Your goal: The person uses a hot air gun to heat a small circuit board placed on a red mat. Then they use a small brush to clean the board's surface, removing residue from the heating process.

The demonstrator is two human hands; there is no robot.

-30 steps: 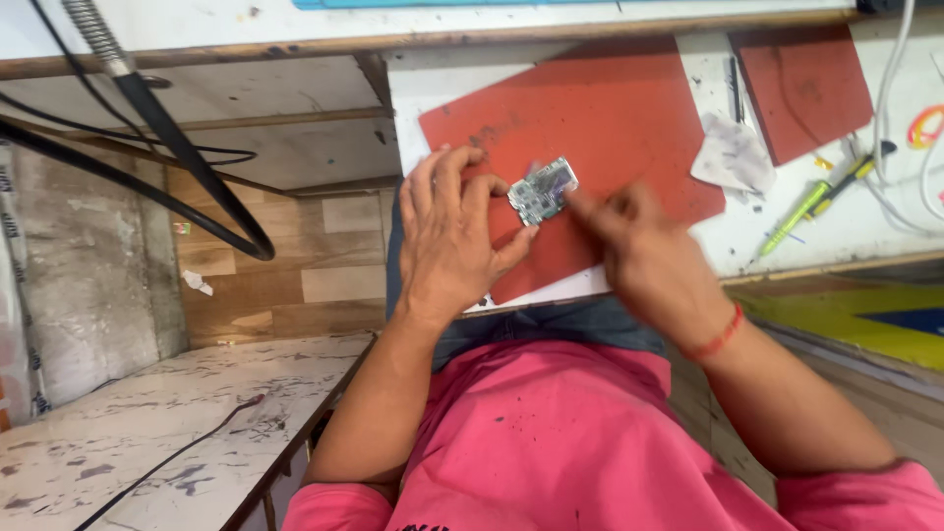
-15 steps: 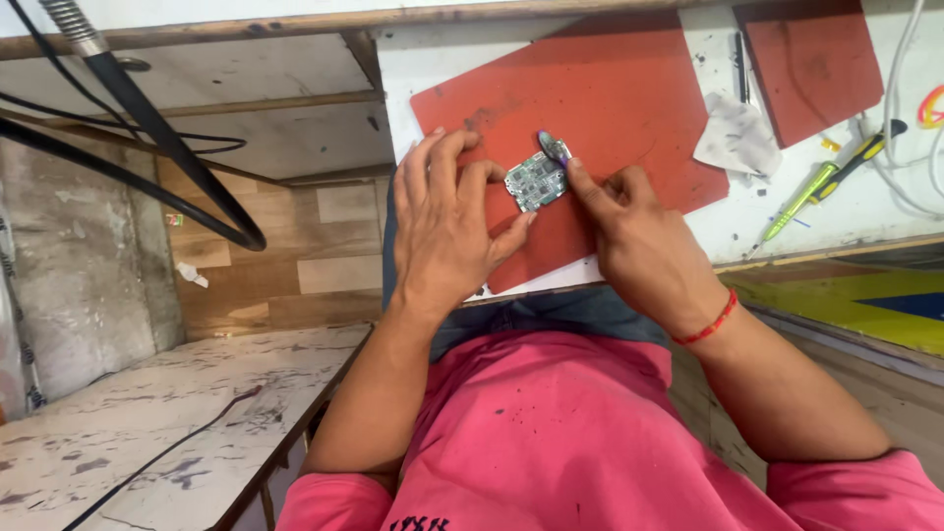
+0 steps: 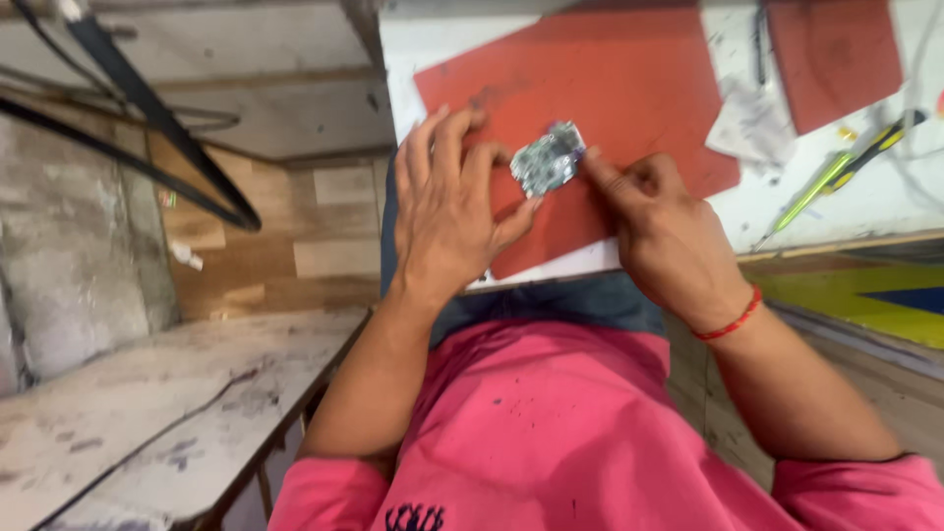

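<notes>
A small grey-green circuit board (image 3: 548,158) lies on a red mat (image 3: 610,88) on a white table. My left hand (image 3: 450,211) rests on the mat with its fingers spread, the fingertips and thumb touching the board's left edge. My right hand (image 3: 661,228) is curled, its index fingertip pressed against the board's right edge. A red thread bracelet (image 3: 729,322) circles my right wrist. Between the two hands the board is pinched and sits tilted.
A second red mat (image 3: 834,54) lies at the back right. A yellow-green handled tool (image 3: 836,177) and a crumpled bit of paper (image 3: 752,123) lie right of the board. Black cables (image 3: 147,108) cross the upper left. A worn wooden bench (image 3: 147,413) stands at my left.
My right hand has shifted from gripping the board at its side to pressing a fingertip on its right edge. The board has turned slightly. The view has moved a little.
</notes>
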